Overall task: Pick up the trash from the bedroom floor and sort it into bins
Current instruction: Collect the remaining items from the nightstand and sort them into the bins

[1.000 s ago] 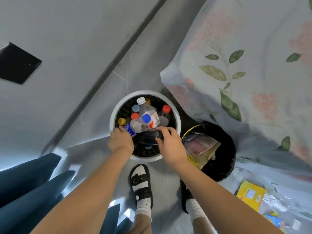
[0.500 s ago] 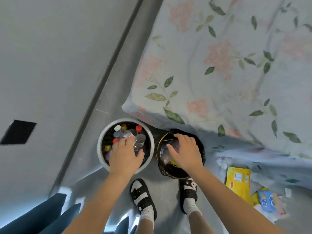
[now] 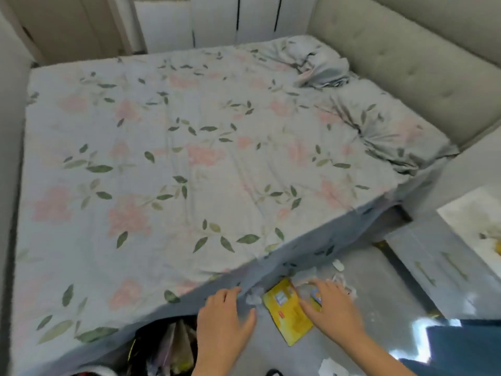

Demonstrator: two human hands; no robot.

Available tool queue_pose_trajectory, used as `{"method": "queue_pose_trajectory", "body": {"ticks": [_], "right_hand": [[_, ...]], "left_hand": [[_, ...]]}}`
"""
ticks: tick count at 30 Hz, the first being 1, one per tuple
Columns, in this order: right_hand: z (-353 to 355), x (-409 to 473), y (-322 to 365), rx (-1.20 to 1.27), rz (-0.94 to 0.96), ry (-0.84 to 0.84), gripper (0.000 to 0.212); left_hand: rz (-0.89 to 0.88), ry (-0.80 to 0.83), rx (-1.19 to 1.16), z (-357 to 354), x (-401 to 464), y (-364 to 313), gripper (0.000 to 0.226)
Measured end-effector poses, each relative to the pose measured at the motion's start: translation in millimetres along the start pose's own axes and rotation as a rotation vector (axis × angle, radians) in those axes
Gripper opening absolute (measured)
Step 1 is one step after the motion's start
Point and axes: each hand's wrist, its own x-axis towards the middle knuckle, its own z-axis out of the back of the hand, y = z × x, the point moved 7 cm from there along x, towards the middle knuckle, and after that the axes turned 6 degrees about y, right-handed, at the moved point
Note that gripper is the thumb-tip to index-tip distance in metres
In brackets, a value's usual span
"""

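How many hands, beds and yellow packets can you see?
Hands: 2, the left hand and the right hand
Beds: 1, the bed with a flowery cover
Yellow packets: 1, the yellow packet on the floor
Total: 4

We see a bed [image 3: 189, 158] under a floral cover, backed by a beige tufted headboard [image 3: 406, 71]. The grey floor [image 3: 379, 308] shines, and white cupboard doors [image 3: 244, 20] stand beyond.

Floral-sheeted bed [image 3: 189, 158], flat yellow paper packet [image 3: 290, 313] on grey floor [image 3: 379, 289], right hand [image 3: 333, 308] touching it, left hand [image 3: 222, 324] spread beside it
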Motion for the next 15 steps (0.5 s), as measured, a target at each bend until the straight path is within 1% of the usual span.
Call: {"method": "queue_pose_trajectory", "body": {"ticks": [2,3,6,9,12,15], "right_hand": [[47.7,-7.1,-51.7,0.046,-0.069,-0.059,0.064],[71.3,-10.9,-76.4,0.063,-0.117,-0.085,0.063],[127.1,-25.9,-139.7,0.137,-0.262,-0.161,0.047],[165.3,-43.5,-191.1,0.167,-0.378,-0.221,0.047],[189.4,-64.1,-233.4,0.206,-0.491,-0.259,0.049],[219.6,-87.9,-265.2,0.301,-0.616,-0.356,0.047]], "left_hand": [[-0.092,0.007,0.019,-0.9,16.4,-70.0,0.054],[-0.147,0.014,0.031,-0.7,23.4,-103.9,0.053],[-0.332,0.055,0.102,-1.8,37.9,-192.6,0.052],[-0.496,0.12,0.2,-2.8,53.2,-266.9,0.053],[-0.61,0.162,0.286,-1.4,66.4,-333.0,0.051],[-0.746,0.207,0.377,-1.9,73.6,-401.9,0.049]]}}
